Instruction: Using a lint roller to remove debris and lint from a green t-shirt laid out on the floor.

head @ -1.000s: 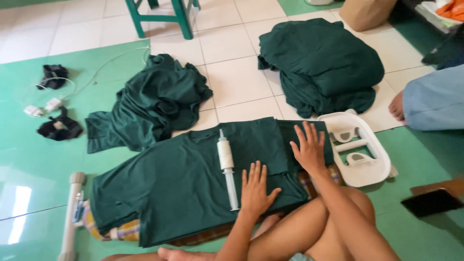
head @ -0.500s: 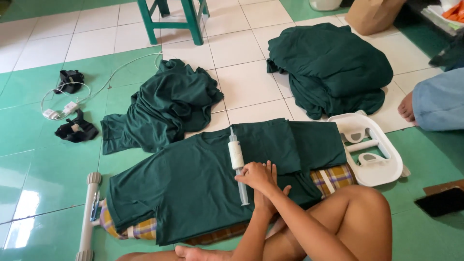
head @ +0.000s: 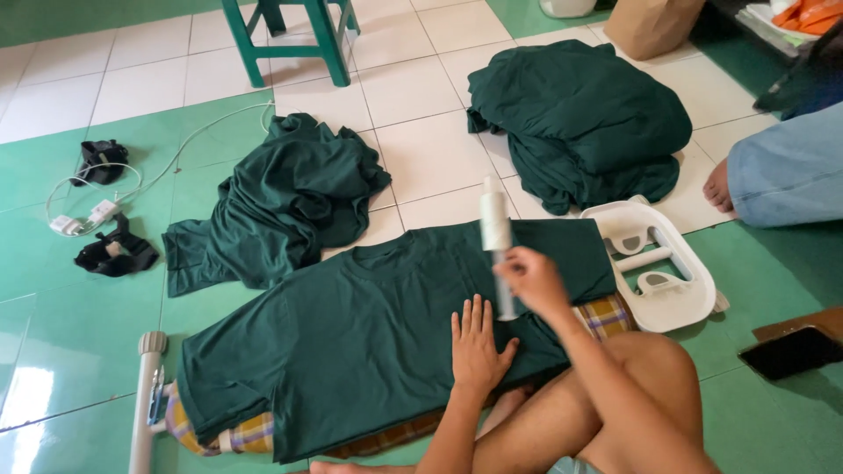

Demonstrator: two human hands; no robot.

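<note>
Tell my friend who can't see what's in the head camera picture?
A person sitting on the floor presses the left hand flat on a green shirt spread over a checked cloth, while the right hand holds a lint roller upright. Two shirt piles and a white tray lie nearby.

We see even, soft daylight across the scene, with a bright glare patch on the glossy green floor tiles (head: pixel 26 391) at lower left. Shadows stay faint and short. The right hand (head: pixel 531 279) shows slight motion blur; the frame corners bend mildly.
</note>
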